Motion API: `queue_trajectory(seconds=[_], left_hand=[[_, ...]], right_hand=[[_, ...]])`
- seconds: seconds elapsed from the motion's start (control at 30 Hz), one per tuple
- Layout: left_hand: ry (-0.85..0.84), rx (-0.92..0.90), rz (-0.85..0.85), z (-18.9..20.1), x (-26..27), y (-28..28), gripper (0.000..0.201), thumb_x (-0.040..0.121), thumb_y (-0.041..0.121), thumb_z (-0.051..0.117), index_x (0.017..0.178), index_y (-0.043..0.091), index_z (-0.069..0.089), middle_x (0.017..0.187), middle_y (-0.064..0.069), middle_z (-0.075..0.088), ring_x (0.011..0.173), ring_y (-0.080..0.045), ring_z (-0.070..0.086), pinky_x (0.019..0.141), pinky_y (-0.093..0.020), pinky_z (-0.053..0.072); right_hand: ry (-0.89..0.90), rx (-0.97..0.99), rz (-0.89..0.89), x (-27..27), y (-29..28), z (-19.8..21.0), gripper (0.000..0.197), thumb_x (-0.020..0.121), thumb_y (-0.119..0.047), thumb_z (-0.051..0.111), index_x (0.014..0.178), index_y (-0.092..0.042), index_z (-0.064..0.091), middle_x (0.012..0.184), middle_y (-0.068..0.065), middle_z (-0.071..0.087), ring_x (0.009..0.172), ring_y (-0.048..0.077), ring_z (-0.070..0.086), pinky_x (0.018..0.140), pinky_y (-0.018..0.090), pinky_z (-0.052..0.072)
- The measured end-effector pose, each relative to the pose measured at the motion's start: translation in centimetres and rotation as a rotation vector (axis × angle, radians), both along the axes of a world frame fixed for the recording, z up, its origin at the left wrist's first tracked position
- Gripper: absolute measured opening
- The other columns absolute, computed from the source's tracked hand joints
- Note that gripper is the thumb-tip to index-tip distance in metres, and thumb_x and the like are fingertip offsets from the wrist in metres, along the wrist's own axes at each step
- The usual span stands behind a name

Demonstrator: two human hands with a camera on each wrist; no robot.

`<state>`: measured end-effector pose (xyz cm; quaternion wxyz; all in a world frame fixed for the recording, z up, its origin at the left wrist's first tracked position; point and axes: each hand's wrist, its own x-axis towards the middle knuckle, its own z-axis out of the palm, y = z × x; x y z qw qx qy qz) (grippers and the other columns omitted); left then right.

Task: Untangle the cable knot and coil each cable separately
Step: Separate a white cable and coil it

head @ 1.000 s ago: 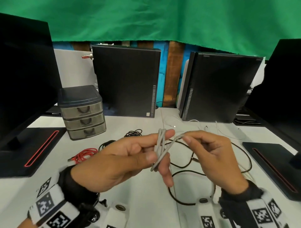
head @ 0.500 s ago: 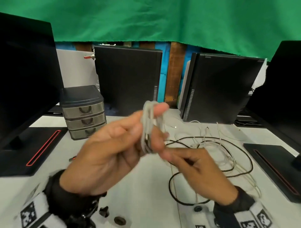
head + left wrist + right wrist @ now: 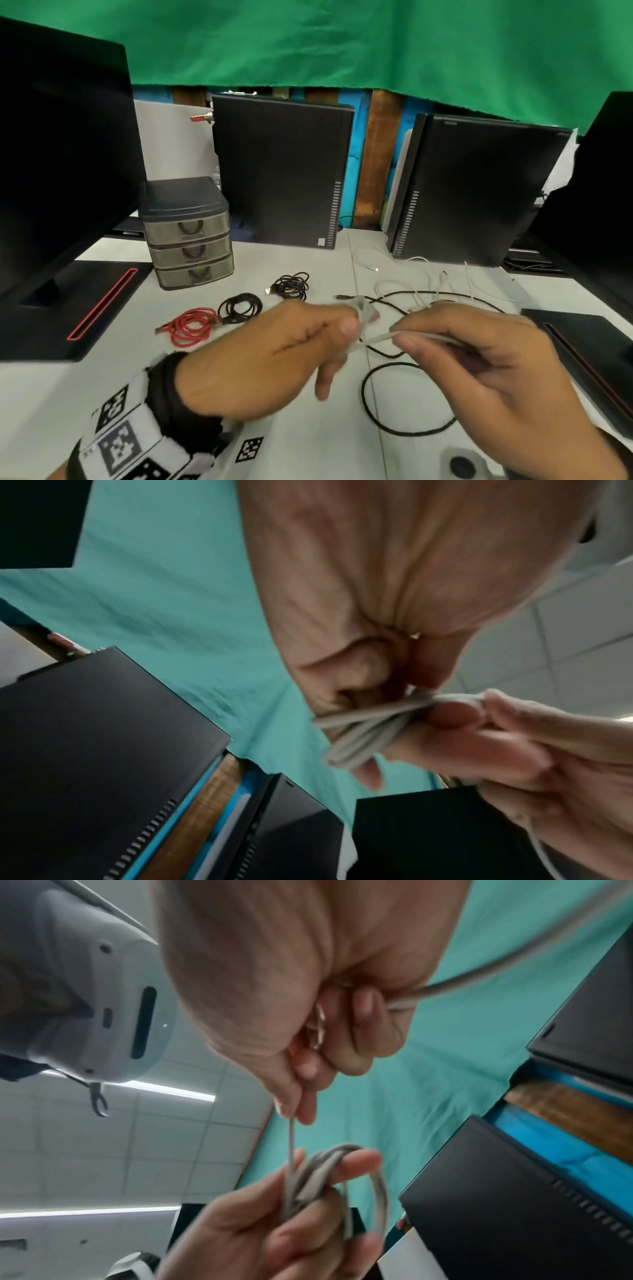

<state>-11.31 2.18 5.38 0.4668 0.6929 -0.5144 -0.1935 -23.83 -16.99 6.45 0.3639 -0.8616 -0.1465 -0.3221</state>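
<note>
Left hand (image 3: 270,356) clenched on grey coil (image 3: 329,1175) to keep loops together; right hand (image 3: 479,370) pinching its tail (image 3: 376,339), feeding the next wrap.

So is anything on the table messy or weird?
Yes. Right of the hands, a black cable and thin white cables sprawl loose and crossed over each other on the table, while the red cable and two black coils lie neatly bundled on the left.
</note>
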Motion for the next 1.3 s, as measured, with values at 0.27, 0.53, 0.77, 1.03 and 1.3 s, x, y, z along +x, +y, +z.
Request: queue_trajectory(seconds=[0.27, 0.53, 0.77, 1.03, 1.3], left_hand=[[0.630, -0.295, -0.493, 1.5, -0.5, 1.5, 0.051, 0.106, 0.028, 0.040, 0.132, -0.015, 0.048, 0.058, -0.005, 0.036, 0.050, -0.007, 0.051, 0.096, -0.038, 0.046], [0.273, -0.635, 0.115, 0.5, -0.7, -0.1, 0.044, 0.100, 0.041, 0.045, 0.133, 0.015, 0.059, 0.069, 0.005, 0.055, 0.073, -0.023, 0.068, 0.108, -0.032, 0.041], [-0.342, -0.315, 0.375, -1.2, -1.5, -2.1, 0.038, 0.105, 0.037, 0.032, 0.085, 0.013, 0.056, 0.069, 0.005, 0.055, 0.065, -0.015, 0.057, 0.060, -0.023, 0.045], [-0.045, -0.027, 0.264, -0.2, -1.4, -1.3, 0.058, 0.104, 0.046, 0.033, 0.070, 0.007, 0.059, 0.049, 0.007, 0.045, 0.046, -0.008, 0.041, 0.048, -0.022, 0.034], [0.406, -0.005, 0.091, 0.9, -1.8, -0.9, 0.074, 0.099, 0.060, 0.029, 0.059, 0.011, 0.068, 0.046, -0.010, 0.037, 0.034, -0.015, 0.028, 0.035, -0.016, 0.025]], right_hand=[[0.006, 0.302, 0.046, 2.2, -0.3, -1.5, 0.021, 0.090, -0.043, 0.066, 0.100, -0.031, 0.079, 0.069, -0.001, 0.068, 0.057, 0.015, 0.054, 0.051, 0.028, 0.046], [0.496, 0.324, 0.152, 1.7, 4.8, -3.5, 0.008, 0.094, -0.033, 0.063, 0.093, -0.033, 0.071, 0.066, 0.006, 0.063, 0.056, 0.016, 0.054, 0.061, 0.036, 0.050], [0.365, 0.224, 0.016, 0.3, 4.8, -2.5, 0.031, 0.082, -0.053, 0.054, 0.084, -0.024, 0.066, 0.063, 0.010, 0.059, 0.054, 0.028, 0.057, 0.056, 0.037, 0.049], [-0.177, -0.355, -0.217, 1.8, 4.0, -4.2, 0.028, 0.097, -0.036, 0.055, 0.091, -0.019, 0.075, 0.108, 0.002, 0.059, 0.108, 0.017, 0.059, 0.080, 0.031, 0.053], [-0.274, -0.189, -0.137, 1.8, 5.6, -4.3, 0.036, 0.103, -0.043, 0.047, 0.086, -0.018, 0.066, 0.126, -0.003, 0.055, 0.092, 0.009, 0.063, 0.070, 0.018, 0.051]])
